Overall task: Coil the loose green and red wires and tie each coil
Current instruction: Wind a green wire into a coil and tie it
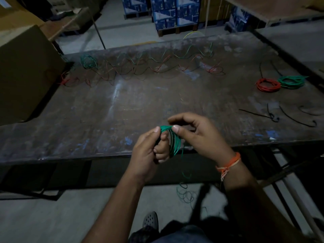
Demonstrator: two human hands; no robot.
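Winding step under way: left hand (149,146) grips a small green coil (172,141) just past the near edge of the table (122,106), fingers curled through the loops, while right hand (194,134) pinches the top of the coil between thumb and forefinger; a loose green tail (185,192) hangs from it toward the floor. Finished red coil (268,85) and finished green coil (292,82) lie touching at far right, black ties (280,116) near them, untangled wires (149,65) along the far side. Next likely needs the tail wound in, then a tie fetched from the right.
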